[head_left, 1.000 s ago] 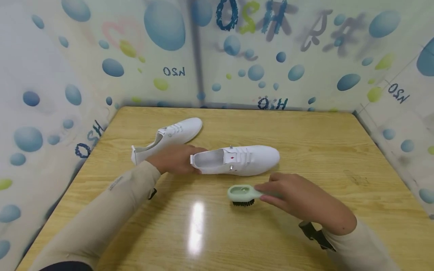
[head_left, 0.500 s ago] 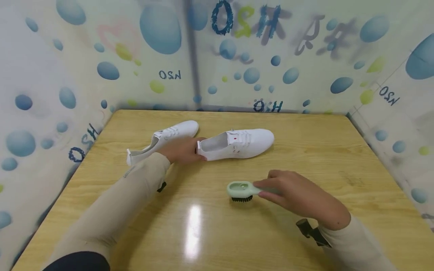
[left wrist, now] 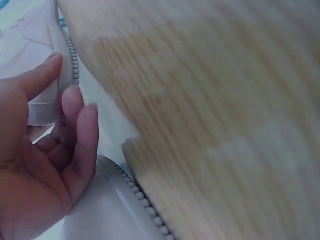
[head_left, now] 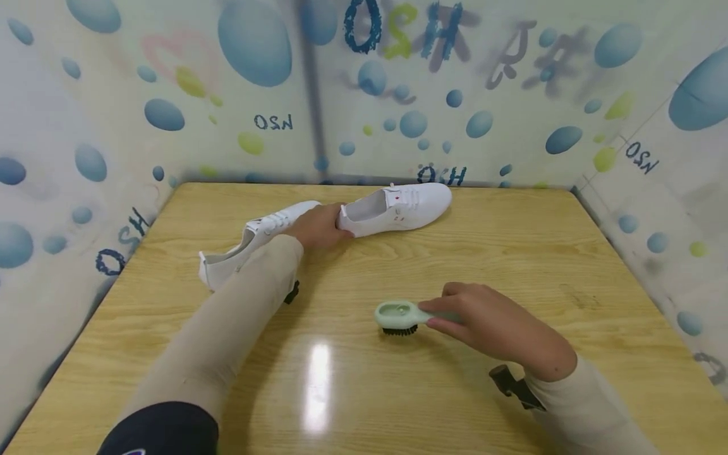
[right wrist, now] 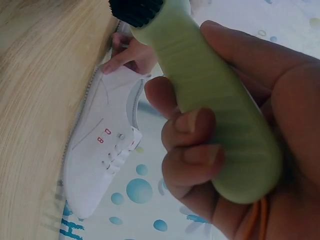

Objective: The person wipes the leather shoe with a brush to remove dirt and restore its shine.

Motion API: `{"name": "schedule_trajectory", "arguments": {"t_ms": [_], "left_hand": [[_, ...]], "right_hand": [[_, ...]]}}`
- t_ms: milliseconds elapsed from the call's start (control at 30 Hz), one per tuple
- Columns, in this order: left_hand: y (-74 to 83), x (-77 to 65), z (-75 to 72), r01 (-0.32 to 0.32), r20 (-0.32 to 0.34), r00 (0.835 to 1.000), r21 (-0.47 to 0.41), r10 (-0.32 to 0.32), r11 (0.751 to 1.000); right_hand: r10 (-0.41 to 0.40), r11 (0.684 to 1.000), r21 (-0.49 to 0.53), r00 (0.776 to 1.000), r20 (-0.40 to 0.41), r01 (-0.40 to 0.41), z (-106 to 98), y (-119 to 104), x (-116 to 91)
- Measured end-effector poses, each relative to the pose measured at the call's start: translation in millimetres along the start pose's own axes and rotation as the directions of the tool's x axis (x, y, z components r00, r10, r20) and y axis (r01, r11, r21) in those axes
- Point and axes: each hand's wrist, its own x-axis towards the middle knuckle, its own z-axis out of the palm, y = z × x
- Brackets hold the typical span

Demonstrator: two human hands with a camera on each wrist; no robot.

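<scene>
At the left of the head view, a wall covering [head_left: 45, 208] printed with blue and green drops runs down beside the wooden table [head_left: 432, 398]. A dark patch of cloth [head_left: 165, 430] shows at the bottom, and from there a beige sleeve [head_left: 227, 328] rises across the tabletop. Left of the upper middle lies the first white shoe [head_left: 266, 230], its heel toward the left and its toe pointing to the upper right, partly covered by that sleeve. The left hand [head_left: 321, 227], just beside this shoe, is clamped on the heel of the second white shoe [head_left: 406, 215], with the thumb on the near side; whether the hand also touches the first shoe I cannot tell. The second shoe sits in the upper middle, toe to the right, opening up; red marks show on its side below the laces. Below it, near the centre, is a pale green brush [head_left: 398, 314], its black bristles [head_left: 400, 330] facing down and well apart from both shoes. To its right, the right hand [head_left: 489, 319] is closed round the handle, an orange cord [right wrist: 259, 220] at the handle's end in the right wrist view. A black strap [head_left: 517, 387] and the other beige sleeve [head_left: 580, 407] fill the lower right.
</scene>
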Motion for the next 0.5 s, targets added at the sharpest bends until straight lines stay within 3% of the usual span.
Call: {"name": "schedule_trajectory", "arguments": {"t_ms": [233,367,500], "left_hand": [[-5.3,4.9,-4.7,0.113,0.089,0.991,-0.184,-0.098,0.976],[-2.2,2.8,-4.8,0.131,0.084,0.990,-0.208,-0.116,0.969],[8.7,-3.0,-4.5,0.152,0.067,0.988,-0.179,-0.142,0.972]], "right_hand": [[-0.008,1.000,-0.004,1.000,-0.008,0.008,3.4,-2.7,1.7],[-0.002,1.000,-0.024,1.000,-0.019,0.002,3.4,-4.3,1.1],[0.007,0.999,-0.047,0.999,-0.032,-0.009,1.4,-4.2,-1.5]]}}
